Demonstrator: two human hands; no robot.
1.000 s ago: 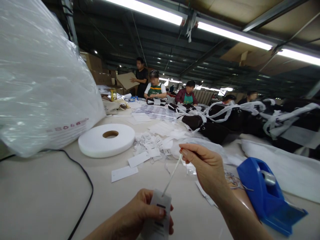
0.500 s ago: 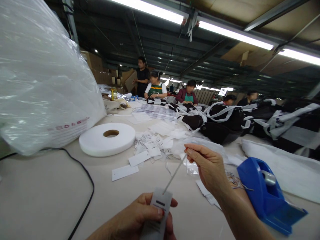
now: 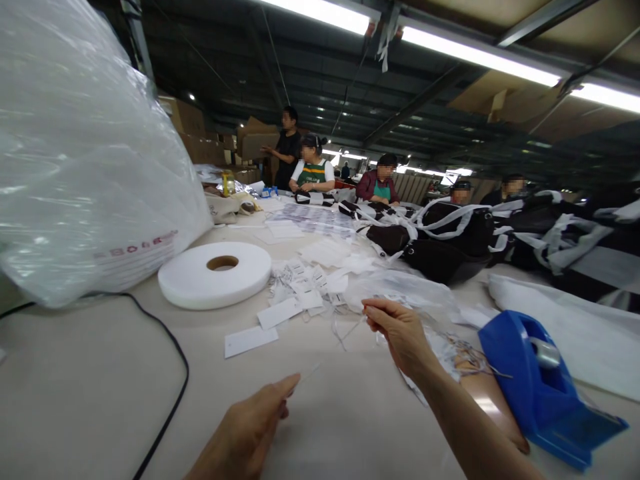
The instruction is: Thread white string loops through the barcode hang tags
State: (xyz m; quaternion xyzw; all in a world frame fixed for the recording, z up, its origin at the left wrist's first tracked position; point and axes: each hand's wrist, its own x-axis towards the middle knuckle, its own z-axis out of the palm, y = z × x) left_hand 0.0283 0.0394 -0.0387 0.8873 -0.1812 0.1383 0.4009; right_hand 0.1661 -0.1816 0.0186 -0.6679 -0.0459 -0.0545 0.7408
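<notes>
My left hand (image 3: 250, 427) is low in the view, thumb and forefinger pinched together at their tips on a thin white string (image 3: 313, 371). The string runs faintly up and right toward my right hand (image 3: 400, 333), whose fingertips pinch its other end above the table. The paper tag seen earlier is not visible now. Loose white paper tags (image 3: 300, 293) lie scattered on the pale table (image 3: 90, 387) just beyond both hands.
A big clear plastic bag (image 3: 75, 167) fills the left. Beside it lie a flat white tape roll (image 3: 215, 273) and a black cable (image 3: 173, 353). A blue tape dispenser (image 3: 540, 387) stands at my right. Black bags with white straps (image 3: 450, 240) pile behind; several people work at the far end.
The tag my left hand held has gone out of sight, and that hand has turned and dropped lower. My right hand moved slightly down. The camera tilted a little.
</notes>
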